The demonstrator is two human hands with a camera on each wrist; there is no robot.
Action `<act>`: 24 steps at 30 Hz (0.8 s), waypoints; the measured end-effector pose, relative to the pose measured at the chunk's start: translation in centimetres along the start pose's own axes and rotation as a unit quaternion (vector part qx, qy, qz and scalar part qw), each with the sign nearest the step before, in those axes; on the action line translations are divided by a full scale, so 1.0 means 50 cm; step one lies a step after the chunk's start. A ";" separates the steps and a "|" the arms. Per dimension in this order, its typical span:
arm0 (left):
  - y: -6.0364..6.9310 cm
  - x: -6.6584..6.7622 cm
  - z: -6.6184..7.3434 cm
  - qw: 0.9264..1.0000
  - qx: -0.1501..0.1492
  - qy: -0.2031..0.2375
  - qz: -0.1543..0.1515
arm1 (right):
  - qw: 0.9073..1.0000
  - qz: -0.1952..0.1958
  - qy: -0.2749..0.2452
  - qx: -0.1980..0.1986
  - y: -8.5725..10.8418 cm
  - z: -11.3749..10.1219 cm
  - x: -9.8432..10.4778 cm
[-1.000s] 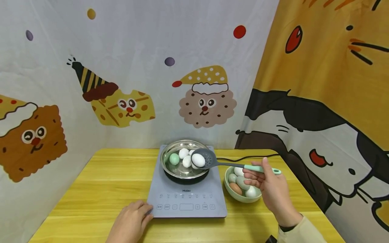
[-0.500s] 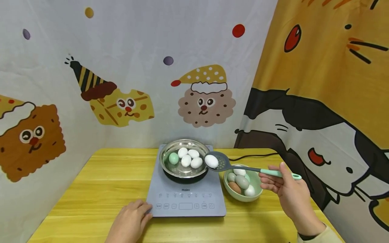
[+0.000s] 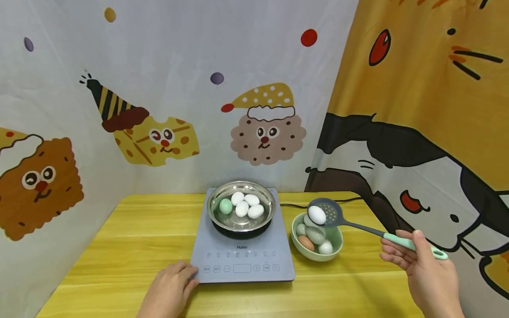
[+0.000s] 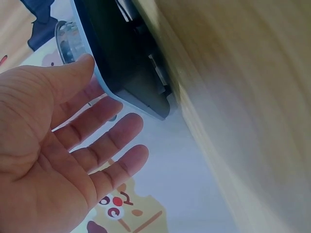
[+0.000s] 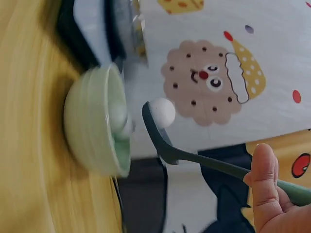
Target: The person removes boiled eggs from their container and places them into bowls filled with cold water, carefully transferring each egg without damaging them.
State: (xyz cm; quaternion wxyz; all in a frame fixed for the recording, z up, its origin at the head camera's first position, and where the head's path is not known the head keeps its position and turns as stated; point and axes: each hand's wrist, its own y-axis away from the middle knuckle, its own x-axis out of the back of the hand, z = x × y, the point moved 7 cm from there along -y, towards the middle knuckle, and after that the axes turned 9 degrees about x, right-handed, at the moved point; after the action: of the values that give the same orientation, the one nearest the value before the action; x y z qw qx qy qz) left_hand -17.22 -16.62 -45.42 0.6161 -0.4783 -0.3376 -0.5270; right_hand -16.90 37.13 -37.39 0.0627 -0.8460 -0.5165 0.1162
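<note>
My right hand [image 3: 427,269] grips the mint handle of a dark slotted ladle [image 3: 334,213], with a white egg [image 3: 317,215] in its head. The ladle head is over the back right of a green bowl [image 3: 296,247] of several eggs; in the right wrist view the egg [image 5: 162,112] rides clear of the bowl [image 5: 87,119]. A steel pan [image 3: 214,221] holds one green egg [image 3: 226,206] and several white ones. It stands on a grey induction cooker [image 3: 242,258]. My left hand [image 3: 169,287] touches the cooker's front left corner, fingers spread in the left wrist view.
A black cable [image 3: 293,205] runs behind the bowl along the back of the yellow wooden table [image 3: 115,256]. Cartoon-printed cloth [image 3: 171,53] hangs behind and at both sides.
The right hand has moved right and toward the front, carrying the ladle and its white egg from over the pan to over the bowl. The left hand has stayed at the cooker.
</note>
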 end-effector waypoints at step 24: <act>0.000 0.003 0.001 1.000 -0.003 0.006 0.014 | 0.799 -0.034 0.427 0.422 0.141 -0.073 -0.079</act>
State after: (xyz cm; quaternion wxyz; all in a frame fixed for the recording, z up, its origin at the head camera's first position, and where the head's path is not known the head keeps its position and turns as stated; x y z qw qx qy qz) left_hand -17.18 -16.61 -45.28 0.6239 -0.4813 -0.3260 -0.5223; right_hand -11.61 30.41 -34.93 0.6312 -0.6818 -0.3659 -0.0524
